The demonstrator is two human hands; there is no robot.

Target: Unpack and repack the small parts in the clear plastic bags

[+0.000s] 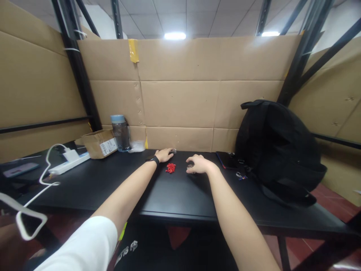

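A small heap of red pieces (170, 168) lies on the black table (180, 195) between my two hands. My left hand (164, 154), with a black watch on its wrist, reaches to the back of the table and its fingers touch a small clear thing (173, 151) by the cardboard wall. My right hand (197, 164) rests palm down to the right of the red pieces. Its fingers curl over a small dark object (190, 165) that I cannot make out.
A black backpack (278, 150) fills the table's right side, with a dark tablet (228, 159) and small metal bits (241, 175) beside it. At the back left stand a water bottle (120, 133), a cardboard box (100, 143) and a white power strip (69, 162) with cables. Cardboard walls (180, 98) surround the table.
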